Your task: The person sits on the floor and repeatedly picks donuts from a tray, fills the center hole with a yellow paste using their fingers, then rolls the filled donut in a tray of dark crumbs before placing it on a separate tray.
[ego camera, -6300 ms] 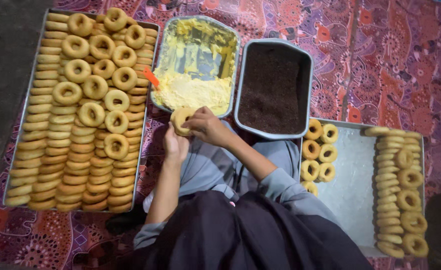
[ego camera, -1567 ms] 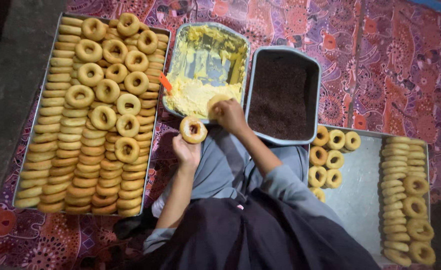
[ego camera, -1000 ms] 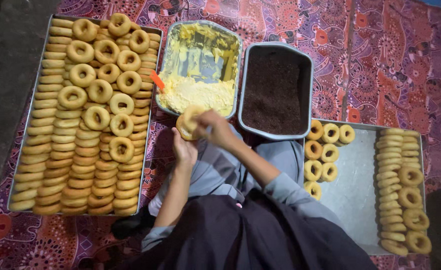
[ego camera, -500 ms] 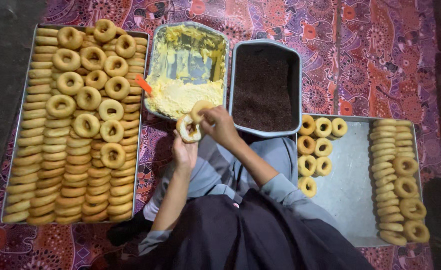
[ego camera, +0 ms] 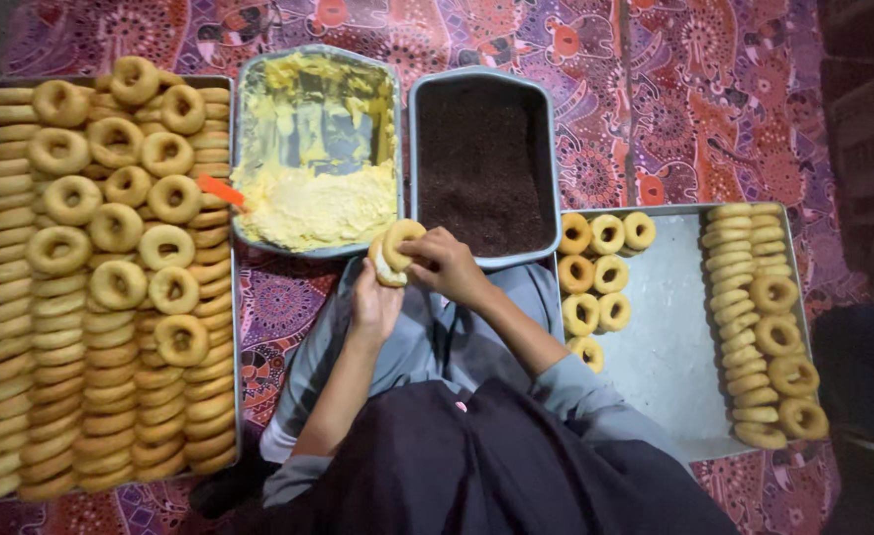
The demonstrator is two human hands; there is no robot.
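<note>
A split doughnut [ego camera: 394, 252] is pinched between the left hand [ego camera: 375, 305] and right hand [ego camera: 444, 266], held just at the cream tray's [ego camera: 249, 149] near edge for filling.

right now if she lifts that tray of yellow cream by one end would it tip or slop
The cream tray probably tips toward the near end, since the cream is heaped there. The cream looks thick and holds its smears, so it likely slumps rather than spills. The smeared walls may be slippery.
</note>
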